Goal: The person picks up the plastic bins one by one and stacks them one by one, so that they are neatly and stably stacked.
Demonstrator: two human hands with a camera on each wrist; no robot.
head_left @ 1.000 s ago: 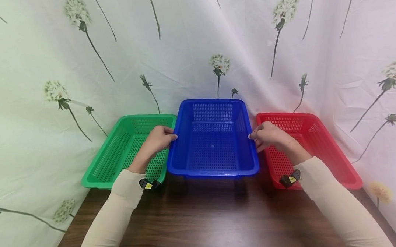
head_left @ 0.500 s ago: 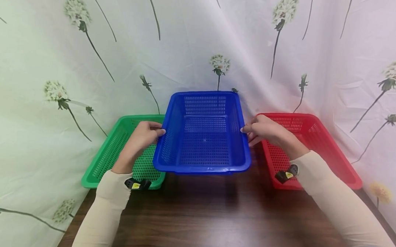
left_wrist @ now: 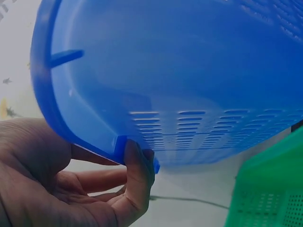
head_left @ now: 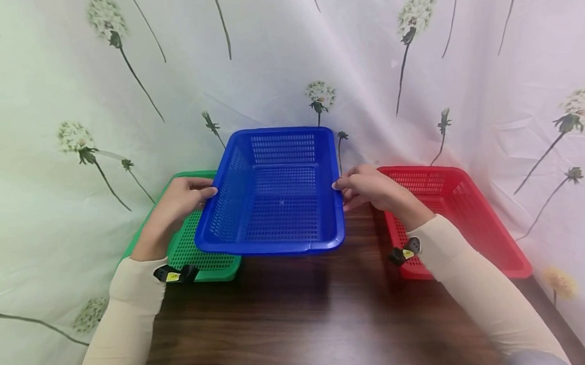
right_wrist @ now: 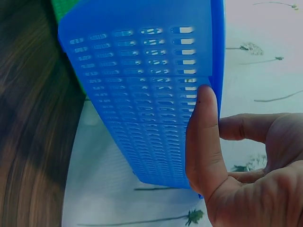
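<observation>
A blue plastic basket with slotted walls hangs raised in the middle of the head view, nothing inside it. My left hand pinches its left rim, thumb on top and fingers curled beneath, as the left wrist view shows with the hand at the rim's underside. On the opposite side my right hand grips the right rim; in the right wrist view its finger lies against the outer wall. The blue basket overlaps the right part of a green basket, and the left forearm hides more of it.
A red basket stands on the right of the dark wooden table, partly behind the right arm. Behind everything hangs a pale curtain printed with dandelions, and it also runs along both sides.
Both hands have carried the blue basket left and slightly up, from the gap between the other two baskets to partly over the green one. The green and red baskets stayed put.
</observation>
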